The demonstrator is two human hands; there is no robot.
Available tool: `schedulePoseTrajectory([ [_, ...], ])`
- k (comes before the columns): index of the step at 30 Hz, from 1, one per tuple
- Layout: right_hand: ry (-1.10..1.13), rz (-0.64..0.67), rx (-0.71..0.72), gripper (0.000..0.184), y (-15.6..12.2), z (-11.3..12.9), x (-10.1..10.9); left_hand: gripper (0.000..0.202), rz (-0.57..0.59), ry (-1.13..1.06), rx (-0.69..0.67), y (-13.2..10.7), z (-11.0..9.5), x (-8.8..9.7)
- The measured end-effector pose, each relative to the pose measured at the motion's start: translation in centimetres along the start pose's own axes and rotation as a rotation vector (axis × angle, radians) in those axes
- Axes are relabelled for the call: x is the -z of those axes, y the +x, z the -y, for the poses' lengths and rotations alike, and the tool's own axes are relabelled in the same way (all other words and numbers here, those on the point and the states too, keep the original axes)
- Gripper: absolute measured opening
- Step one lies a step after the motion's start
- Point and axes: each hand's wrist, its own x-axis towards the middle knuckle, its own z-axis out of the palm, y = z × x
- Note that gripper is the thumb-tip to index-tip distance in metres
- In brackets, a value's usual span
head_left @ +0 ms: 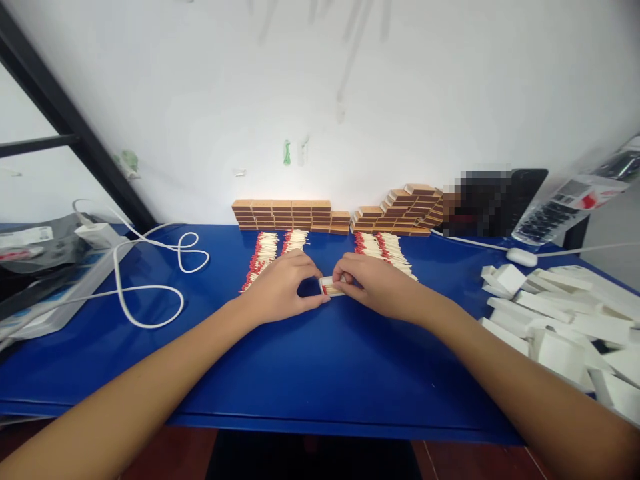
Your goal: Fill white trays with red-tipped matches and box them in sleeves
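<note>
- Far left: a dark bag (60, 243) and a white adapter (97, 235); a white cable (150, 327) loops over the blue tabletop (300, 373).
- Left of centre: two left match rows (265, 250), red heads to the left, their near part screened by the left hand (280, 287). Behind them, along the wall, stands the left box stack (290, 213).
- Left hand: thumb and forefinger parted in a C, tips closed on the left end of the white tray (321, 285), apparently to steady it.
- Centre of the frame: the white tray, between the hands, with matches (330, 290) inside, heads to the left. The step in hand is judged to be the filling or levelling of this tray; the next move calls for a firm left hold and light right fingertips, so that the sticks lie flat within the walls.
- Right hand (380, 283): fingers curled close together over the tray's right part; whether they grip a match cannot be told.
- Right of centre: two right match rows (395, 253), partly behind the right hand, and the stepped right box stack (407, 207).
- Right edge: a heap of loose white trays (555, 353), well apart from the hands.
</note>
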Motion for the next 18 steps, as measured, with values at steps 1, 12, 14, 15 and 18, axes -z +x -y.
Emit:
schedulePoseTrajectory([
  [1,-0.001,-0.010,-0.004,0.012,0.0,0.0,0.4,0.019,0.000,-0.006,0.003,0.0,0.0,0.0],
  [12,-0.222,0.055,-0.299,0.013,0.1,-5.4,4.3,0.022,0.013,-0.018,0.022,-0.1,0.0,0.1],
  [14,-0.213,0.085,-0.305,0.013,0.3,-5.8,3.8,0.022,0.011,-0.016,0.017,-0.1,0.0,0.0],
  [15,-0.216,0.089,-0.308,0.012,0.3,-5.8,3.6,0.022,0.007,-0.014,0.014,-0.1,0.0,0.0],
  [18,-0.226,0.094,-0.311,0.010,0.3,-5.8,3.0,0.024,-0.004,0.000,0.005,-0.1,0.1,0.0],
])
